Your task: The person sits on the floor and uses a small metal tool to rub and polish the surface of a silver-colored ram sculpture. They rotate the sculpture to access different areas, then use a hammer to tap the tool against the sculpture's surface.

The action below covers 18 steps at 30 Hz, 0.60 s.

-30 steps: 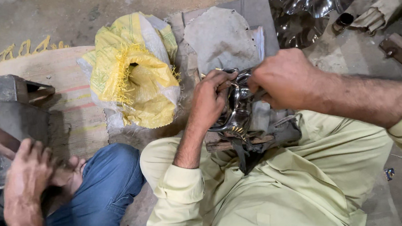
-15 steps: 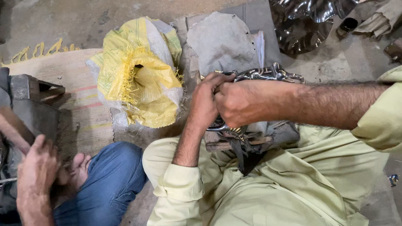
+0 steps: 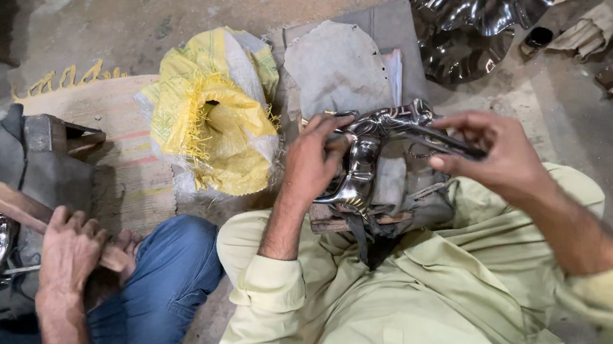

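Shiny metal: one curved casting (image 3: 369,154) gripped by the left hand (image 3: 314,160); the right hand (image 3: 498,155) pinches one dark rod (image 3: 444,142). One yellow sack (image 3: 213,110) lies left of both.

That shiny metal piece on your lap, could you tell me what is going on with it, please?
A person in pale green clothes sits on the floor with a polished metal figure over a padded block on the lap. The left hand grips its upper part, while the right hand pinches a thin dark tool against it. On the left, a co-worker's hand rests on a wooden handle. A yellow sack lies on the floor ahead.
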Tool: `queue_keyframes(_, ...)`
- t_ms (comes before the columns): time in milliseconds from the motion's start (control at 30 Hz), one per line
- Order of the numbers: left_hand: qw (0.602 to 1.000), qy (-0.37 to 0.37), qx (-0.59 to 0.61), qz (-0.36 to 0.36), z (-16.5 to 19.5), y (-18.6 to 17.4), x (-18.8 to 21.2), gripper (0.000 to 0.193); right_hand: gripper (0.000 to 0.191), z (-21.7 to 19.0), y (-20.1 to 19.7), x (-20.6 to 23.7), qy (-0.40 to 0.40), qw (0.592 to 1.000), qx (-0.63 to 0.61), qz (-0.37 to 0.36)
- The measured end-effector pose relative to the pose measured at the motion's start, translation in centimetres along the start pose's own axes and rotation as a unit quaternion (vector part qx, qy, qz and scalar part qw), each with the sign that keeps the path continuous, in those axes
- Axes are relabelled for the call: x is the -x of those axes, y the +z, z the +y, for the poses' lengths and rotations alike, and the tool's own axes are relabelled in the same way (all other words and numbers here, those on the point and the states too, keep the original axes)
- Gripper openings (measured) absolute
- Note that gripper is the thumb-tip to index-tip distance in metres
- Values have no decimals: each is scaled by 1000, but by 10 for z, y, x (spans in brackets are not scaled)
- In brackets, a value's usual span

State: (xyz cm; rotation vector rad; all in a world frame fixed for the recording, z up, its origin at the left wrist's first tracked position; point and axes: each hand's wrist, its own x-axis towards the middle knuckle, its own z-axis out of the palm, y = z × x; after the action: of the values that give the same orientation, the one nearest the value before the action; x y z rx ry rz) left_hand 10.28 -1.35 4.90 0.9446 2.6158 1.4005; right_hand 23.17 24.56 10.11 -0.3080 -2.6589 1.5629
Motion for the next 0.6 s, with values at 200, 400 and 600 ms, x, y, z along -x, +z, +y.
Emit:
queue_keyframes(200, 995, -42, -84, 28, 7, 9, -1, 35, 26, 65, 34, 35, 147, 954, -250, 80)
queue_keyframes(400, 978, -114, -69, 163, 14, 17, 8, 34, 30, 62, 61, 54, 52, 979, -191, 38)
queue_keyframes(600, 982, -141, -43, 120, 17, 24, 25, 59, 40, 33, 59, 53, -40, 989, -110, 88)
